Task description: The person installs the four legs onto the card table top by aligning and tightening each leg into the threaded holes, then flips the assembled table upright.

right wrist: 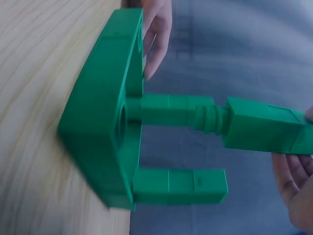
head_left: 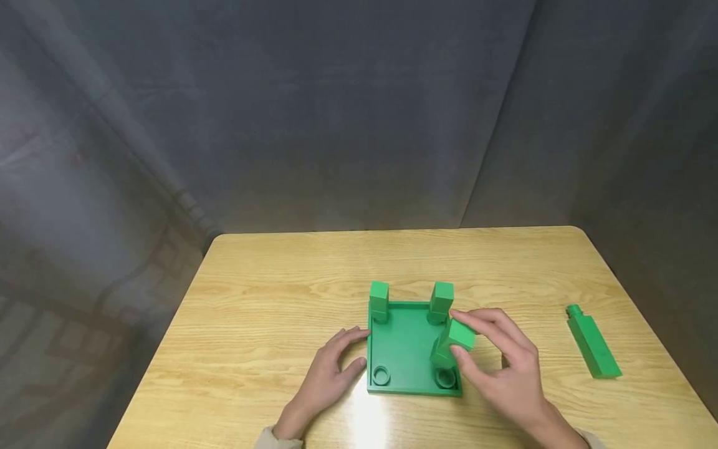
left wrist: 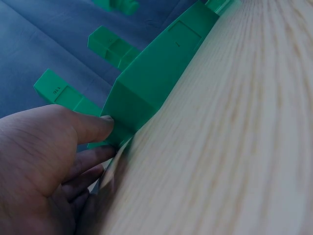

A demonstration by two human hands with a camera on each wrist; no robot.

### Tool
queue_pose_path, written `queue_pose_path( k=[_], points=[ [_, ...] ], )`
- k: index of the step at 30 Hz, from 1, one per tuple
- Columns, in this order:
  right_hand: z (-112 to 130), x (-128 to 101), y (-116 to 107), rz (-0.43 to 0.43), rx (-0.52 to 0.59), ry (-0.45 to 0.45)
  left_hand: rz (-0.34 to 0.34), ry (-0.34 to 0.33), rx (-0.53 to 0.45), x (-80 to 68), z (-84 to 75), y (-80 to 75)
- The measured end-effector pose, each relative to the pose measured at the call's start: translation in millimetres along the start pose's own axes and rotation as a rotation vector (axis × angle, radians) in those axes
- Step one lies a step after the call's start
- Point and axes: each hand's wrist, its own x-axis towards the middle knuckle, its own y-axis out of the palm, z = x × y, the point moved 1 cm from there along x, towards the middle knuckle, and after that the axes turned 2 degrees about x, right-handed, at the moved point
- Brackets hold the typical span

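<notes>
While the green base plate [head_left: 405, 349] was steadied at its left edge by the spread fingers of the left hand [head_left: 331, 368], a green peg [head_left: 452, 344] was pinched by the right hand [head_left: 505, 368] above the near-right socket. Two pegs [head_left: 379, 300] were seated at the far edge, a spare peg [head_left: 593, 343] was left well apart to the right, and bare table [head_left: 269, 293] was seen all round.

Green base [right wrist: 98, 142] lies on wooden table [right wrist: 34, 98], seen edge-on in sideways view. Two square posts stand up from base: one [right wrist: 183, 187] at frame bottom, another [right wrist: 166, 108] above it, partly behind held peg. Right hand [right wrist: 293, 188] at right edge grips square green peg [right wrist: 264, 131]; ridged round end of peg points toward hole in base, near it. Fingers of other hand [right wrist: 156, 36] rest against base's far edge. Grey cloth fills background.
</notes>
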Motion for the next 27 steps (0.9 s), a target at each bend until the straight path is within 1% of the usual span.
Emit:
queue_pose_path(
  k=[9,16,20,27],
  points=[
    [-3,0,35,0.087,0.019,0.045,-0.002,0.013,0.007,0.0,-0.2,-0.2],
    [-3,-3,57,0.160,0.038,0.017,0.001,0.026,0.015,0.7,-0.7,0.3],
    [-2,-3,66,0.225,0.043,0.014,0.002,0.025,0.019,0.5,-0.5,0.2],
    [-2,-10,73,0.322,0.027,0.066,0.004,0.036,0.024,0.3,0.7,0.0]
  ],
)
